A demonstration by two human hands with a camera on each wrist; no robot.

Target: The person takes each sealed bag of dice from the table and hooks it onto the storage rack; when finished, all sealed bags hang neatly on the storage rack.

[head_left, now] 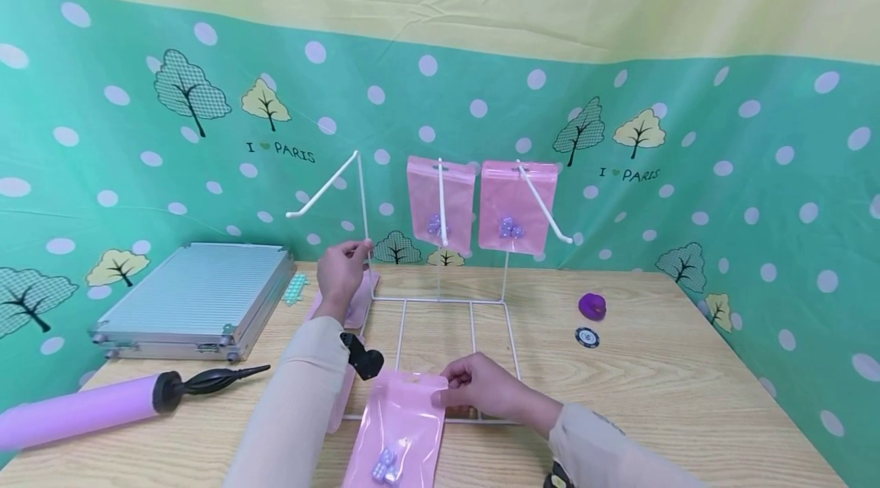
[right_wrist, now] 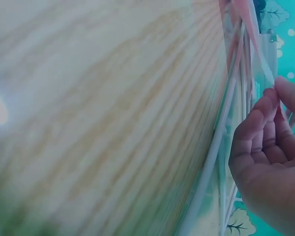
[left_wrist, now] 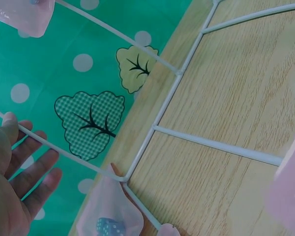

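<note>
My left hand (head_left: 341, 274) pinches the left upright of a white wire display rack (head_left: 436, 301) between thumb and index finger. The other fingers (left_wrist: 37, 182) are spread beside the wire in the left wrist view. With thumb and fingers, my right hand (head_left: 484, 390) grips the upper right corner of a pink zip bag (head_left: 412, 419) with lilac dice (head_left: 386, 466) inside, in front of the rack. One pink bag (head_left: 450, 198) hangs on the middle hook and another pink bag (head_left: 495, 198) on the right hook. The left hook (head_left: 323, 186) holds no bag.
More pink bags (head_left: 357, 301) lie along the rack's left side, partly behind my left arm. Further left are a silver case (head_left: 199, 297), a small teal piece (head_left: 295, 289) and a purple hand pump (head_left: 89, 408). A purple rubber duck (head_left: 592, 306) and a poker chip (head_left: 587, 337) lie right of the rack.
</note>
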